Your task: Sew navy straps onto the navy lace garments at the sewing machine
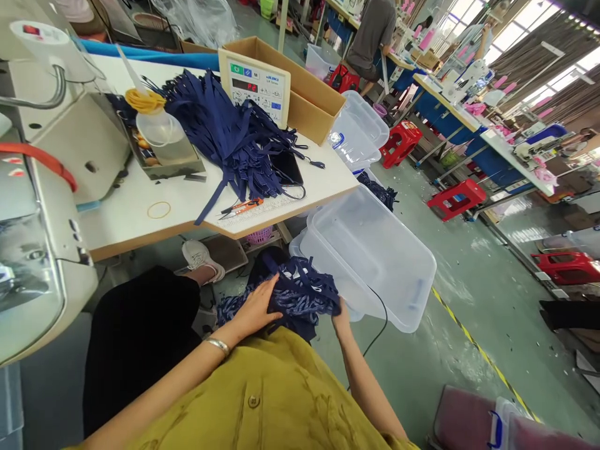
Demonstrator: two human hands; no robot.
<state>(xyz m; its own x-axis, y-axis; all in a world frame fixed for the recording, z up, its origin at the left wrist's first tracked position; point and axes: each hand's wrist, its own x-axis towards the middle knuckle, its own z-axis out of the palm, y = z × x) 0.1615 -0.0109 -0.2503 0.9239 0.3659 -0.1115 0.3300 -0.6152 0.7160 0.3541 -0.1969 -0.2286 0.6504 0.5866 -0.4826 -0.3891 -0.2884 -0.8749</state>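
A bundle of navy fabric straps (307,294) lies on my lap, some of it with a lighter blue pattern and bits of white. My left hand (257,306) rests on the bundle's left side, fingers stretched out and thumb apart. At the right end, my right hand (342,317) holds the bundle's edge, its fingers mostly hidden behind the cloth. On the white sewing table (122,212), a large heap of navy straps (225,137) spreads below a control panel (257,87). Orange thread snips (241,207) lie near the table's front edge beside a ruler strip.
A clear plastic bin (375,250) stands to my right, with more bins behind it. The sewing machine (42,187) is at my left. A cardboard box (300,94) sits at the table's back edge. Red stools (457,200) and a seated person (372,37) are farther off.
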